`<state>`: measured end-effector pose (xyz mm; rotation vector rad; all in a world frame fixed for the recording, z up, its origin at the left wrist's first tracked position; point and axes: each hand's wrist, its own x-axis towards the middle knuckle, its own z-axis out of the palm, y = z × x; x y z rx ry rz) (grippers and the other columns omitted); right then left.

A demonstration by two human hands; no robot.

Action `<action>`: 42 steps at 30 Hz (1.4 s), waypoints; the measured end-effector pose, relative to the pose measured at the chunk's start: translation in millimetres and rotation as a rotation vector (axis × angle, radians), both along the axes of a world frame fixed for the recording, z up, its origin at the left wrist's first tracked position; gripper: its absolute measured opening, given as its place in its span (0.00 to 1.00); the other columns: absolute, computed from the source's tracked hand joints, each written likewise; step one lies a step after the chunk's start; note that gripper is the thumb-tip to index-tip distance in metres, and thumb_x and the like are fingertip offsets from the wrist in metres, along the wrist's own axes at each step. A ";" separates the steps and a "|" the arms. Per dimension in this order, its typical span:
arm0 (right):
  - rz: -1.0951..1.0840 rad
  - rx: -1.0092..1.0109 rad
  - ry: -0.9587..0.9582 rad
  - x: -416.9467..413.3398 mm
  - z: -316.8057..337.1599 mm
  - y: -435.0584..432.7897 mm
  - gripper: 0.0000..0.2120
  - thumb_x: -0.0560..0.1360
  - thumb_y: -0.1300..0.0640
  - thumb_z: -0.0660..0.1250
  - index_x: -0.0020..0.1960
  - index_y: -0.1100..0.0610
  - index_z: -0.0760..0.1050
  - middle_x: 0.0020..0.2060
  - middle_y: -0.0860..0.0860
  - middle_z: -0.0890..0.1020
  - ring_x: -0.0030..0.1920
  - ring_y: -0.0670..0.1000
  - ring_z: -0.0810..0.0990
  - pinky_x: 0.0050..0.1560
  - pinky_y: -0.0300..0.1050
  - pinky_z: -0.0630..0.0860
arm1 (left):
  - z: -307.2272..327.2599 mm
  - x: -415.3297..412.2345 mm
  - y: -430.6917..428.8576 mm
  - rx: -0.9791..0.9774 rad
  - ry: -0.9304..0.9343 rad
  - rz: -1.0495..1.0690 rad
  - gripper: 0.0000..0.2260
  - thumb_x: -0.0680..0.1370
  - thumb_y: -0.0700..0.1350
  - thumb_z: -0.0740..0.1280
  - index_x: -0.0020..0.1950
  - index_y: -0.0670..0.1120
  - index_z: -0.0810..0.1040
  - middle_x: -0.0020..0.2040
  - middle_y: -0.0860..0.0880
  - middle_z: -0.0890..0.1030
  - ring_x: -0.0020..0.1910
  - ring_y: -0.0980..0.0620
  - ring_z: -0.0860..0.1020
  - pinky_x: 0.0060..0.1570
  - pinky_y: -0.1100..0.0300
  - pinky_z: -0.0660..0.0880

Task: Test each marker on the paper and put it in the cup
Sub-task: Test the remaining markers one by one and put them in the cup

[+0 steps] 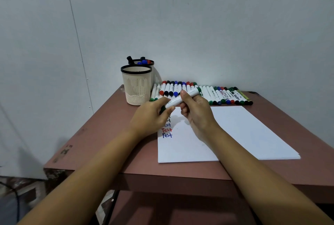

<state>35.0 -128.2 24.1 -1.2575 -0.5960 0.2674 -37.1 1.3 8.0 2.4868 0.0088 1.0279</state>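
Head view: left hand (153, 114) is pinching the green cap end of the marker (178, 100) and right hand (197, 112) is gripping the barrel. The opposed grip probably means the cap is going off or on. The marker is hovering over the paper (244, 131), near the "Test" lines (167, 130). The rear cup (155, 78) is holding some markers, and the front cup (136, 87) is looking empty. The marker row (216, 94) is lying along the back of the worktop (101, 134), within reach.

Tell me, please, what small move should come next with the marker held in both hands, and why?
Probably pull off the green cap: the left hand pinches it, the right hand grips the marker by its barrel, both above the paper, so writing seems next.
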 end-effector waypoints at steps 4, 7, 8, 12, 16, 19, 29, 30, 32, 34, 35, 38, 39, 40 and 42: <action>0.014 0.009 -0.069 0.4 1.0 -2.4 0.12 0.80 0.54 0.63 0.41 0.59 0.77 0.30 0.51 0.74 0.32 0.45 0.67 0.36 0.40 0.66 | -0.8 -0.5 5.7 -0.095 -0.004 -0.011 0.18 0.74 0.59 0.62 0.57 0.52 0.79 0.32 0.51 0.78 0.30 0.53 0.73 0.32 0.56 0.69; 0.001 0.012 -0.052 -2.0 1.6 -4.0 0.12 0.79 0.54 0.64 0.41 0.58 0.77 0.30 0.51 0.73 0.32 0.46 0.68 0.35 0.40 0.66 | -0.1 -2.0 8.5 -0.108 0.003 0.013 0.18 0.74 0.56 0.67 0.62 0.53 0.77 0.35 0.54 0.77 0.34 0.54 0.75 0.36 0.57 0.71; -0.008 0.033 -0.015 -3.7 2.7 -4.3 0.11 0.79 0.54 0.64 0.41 0.58 0.77 0.29 0.50 0.73 0.31 0.46 0.68 0.34 0.39 0.67 | 0.7 -2.6 9.0 -0.093 0.028 0.029 0.20 0.73 0.56 0.68 0.63 0.53 0.75 0.35 0.55 0.77 0.35 0.54 0.75 0.37 0.57 0.72; -0.043 0.230 0.266 -4.4 11.3 -6.8 0.07 0.80 0.52 0.61 0.48 0.55 0.72 0.36 0.54 0.78 0.30 0.49 0.78 0.31 0.40 0.76 | 1.3 -2.3 8.3 -0.187 0.099 0.105 0.24 0.72 0.57 0.68 0.64 0.50 0.68 0.41 0.53 0.75 0.39 0.55 0.73 0.39 0.60 0.67; 0.074 0.293 0.415 -5.4 10.1 -10.0 0.09 0.80 0.54 0.60 0.57 0.58 0.66 0.46 0.62 0.80 0.39 0.59 0.85 0.42 0.52 0.83 | 4.6 0.5 9.6 -0.493 0.018 0.144 0.12 0.81 0.48 0.56 0.55 0.42 0.75 0.45 0.49 0.75 0.47 0.48 0.73 0.43 0.61 0.64; 0.081 0.169 0.305 -9.6 12.2 -12.3 0.05 0.78 0.65 0.61 0.47 0.56 0.68 0.42 0.59 0.79 0.42 0.59 0.83 0.45 0.49 0.82 | 3.7 1.3 14.6 -0.605 0.057 0.139 0.16 0.80 0.39 0.51 0.56 0.39 0.77 0.51 0.41 0.77 0.56 0.44 0.73 0.50 0.59 0.66; 0.046 -0.284 -0.060 -40.3 -12.5 -8.5 0.06 0.75 0.66 0.62 0.42 0.57 0.74 0.32 0.54 0.78 0.36 0.52 0.77 0.36 0.45 0.73 | -4.4 4.1 18.8 -0.316 0.169 0.178 0.19 0.77 0.37 0.62 0.68 0.41 0.68 0.62 0.43 0.75 0.57 0.49 0.73 0.47 0.72 0.62; 0.027 -0.306 -0.068 -40.7 -13.1 -8.1 0.06 0.74 0.65 0.63 0.40 0.57 0.74 0.31 0.54 0.78 0.35 0.52 0.76 0.36 0.46 0.73 | -4.1 4.3 19.0 -0.327 0.166 0.178 0.19 0.77 0.38 0.63 0.68 0.41 0.68 0.60 0.43 0.75 0.54 0.50 0.73 0.46 0.72 0.63; -0.004 -0.324 -0.077 -40.5 -14.4 -7.4 0.06 0.73 0.64 0.63 0.38 0.57 0.73 0.30 0.54 0.78 0.32 0.51 0.76 0.34 0.45 0.73 | -4.0 4.8 19.4 -0.337 0.168 0.185 0.19 0.76 0.38 0.64 0.67 0.41 0.69 0.58 0.43 0.76 0.49 0.53 0.72 0.44 0.71 0.63; -0.032 -0.339 -0.097 -41.4 -15.9 -6.7 0.06 0.72 0.63 0.64 0.37 0.58 0.72 0.29 0.54 0.77 0.31 0.51 0.75 0.33 0.45 0.72 | -4.2 5.4 20.1 -0.345 0.162 0.204 0.17 0.76 0.39 0.65 0.65 0.40 0.71 0.56 0.44 0.77 0.48 0.54 0.71 0.42 0.71 0.63; -0.039 -0.346 -0.107 -41.5 -17.0 -6.4 0.05 0.72 0.63 0.64 0.37 0.58 0.72 0.28 0.55 0.77 0.30 0.51 0.74 0.33 0.45 0.73 | -4.3 5.5 20.2 -0.348 0.154 0.212 0.16 0.76 0.38 0.65 0.63 0.39 0.72 0.56 0.44 0.77 0.47 0.54 0.71 0.41 0.71 0.63; -0.044 -0.364 -0.121 -42.3 -18.0 -6.3 0.04 0.72 0.62 0.65 0.38 0.59 0.72 0.28 0.55 0.77 0.30 0.51 0.75 0.33 0.45 0.74 | -4.4 6.4 20.5 -0.320 0.146 0.223 0.13 0.75 0.37 0.65 0.59 0.39 0.75 0.55 0.43 0.78 0.47 0.53 0.72 0.41 0.71 0.63; -0.042 -0.366 -0.124 -42.1 -18.1 -6.2 0.04 0.72 0.62 0.65 0.38 0.59 0.72 0.28 0.55 0.78 0.29 0.51 0.75 0.33 0.45 0.74 | -4.5 6.7 20.5 -0.300 0.149 0.224 0.12 0.75 0.37 0.65 0.58 0.39 0.76 0.55 0.43 0.79 0.47 0.51 0.73 0.41 0.70 0.64; -0.038 -0.370 -0.127 -42.3 -18.1 -6.3 0.04 0.72 0.62 0.65 0.38 0.59 0.72 0.29 0.55 0.78 0.29 0.50 0.76 0.33 0.45 0.75 | -4.5 7.1 20.7 -0.279 0.153 0.225 0.12 0.75 0.37 0.65 0.58 0.39 0.76 0.55 0.43 0.79 0.48 0.50 0.75 0.43 0.69 0.64; -0.026 -0.375 -0.134 -42.7 -18.3 -6.1 0.04 0.72 0.61 0.66 0.39 0.59 0.72 0.30 0.55 0.78 0.29 0.49 0.76 0.33 0.44 0.75 | -4.7 6.9 20.5 -0.253 0.159 0.227 0.12 0.75 0.37 0.65 0.58 0.39 0.76 0.56 0.42 0.78 0.51 0.48 0.76 0.44 0.69 0.65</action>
